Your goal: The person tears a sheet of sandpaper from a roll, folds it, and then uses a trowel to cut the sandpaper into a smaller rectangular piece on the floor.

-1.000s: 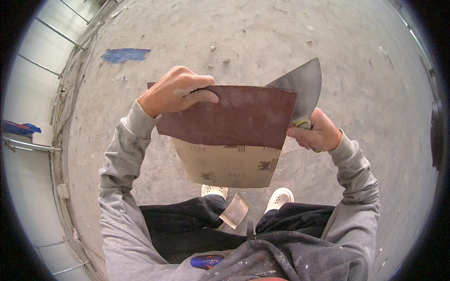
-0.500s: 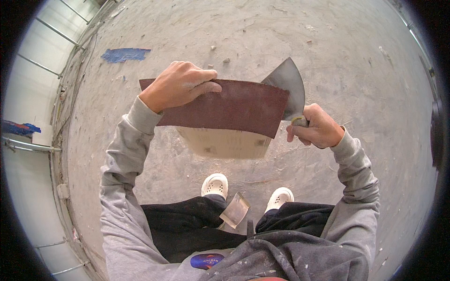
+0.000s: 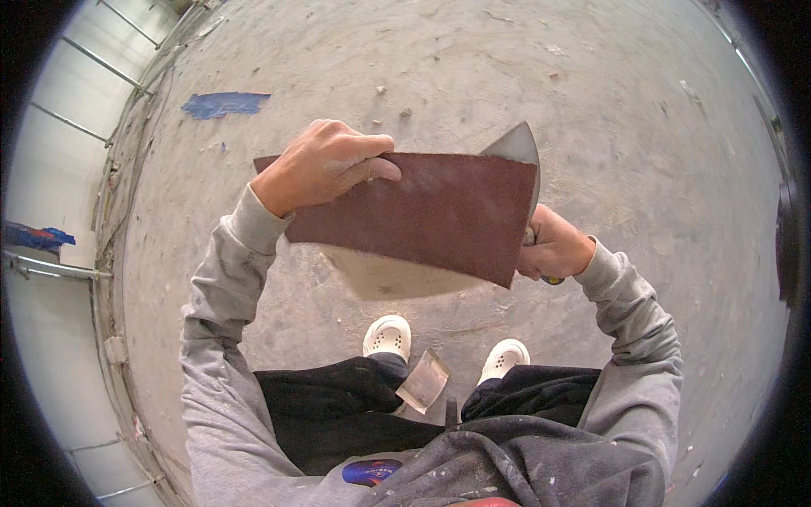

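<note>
A reddish-brown sheet of sandpaper [image 3: 439, 211] hangs folded in front of me, its pale backing lower down. My left hand [image 3: 325, 165] pinches the top edge near the left end, thumb in front. At the sheet's right end, my right hand [image 3: 553, 245] is wrapped around the handle of a putty knife [image 3: 519, 144] with a wide flared metal blade. Most of that blade is hidden behind the sandpaper; only its upper corner and right edge show. The sheet's right end also covers part of my right fingers.
The dusty floor [image 3: 405, 68] carries small crumbs of debris and a blue strip [image 3: 225, 105] at the far left. A pale, square-ended piece [image 3: 424, 380] lies between my white clogs [image 3: 387, 336]. Metal bars [image 3: 59, 269] run along the left side.
The putty knife has moved slightly down and further behind the sandpaper, so less of its blade shows. The sheet's right end has shifted right and down.
</note>
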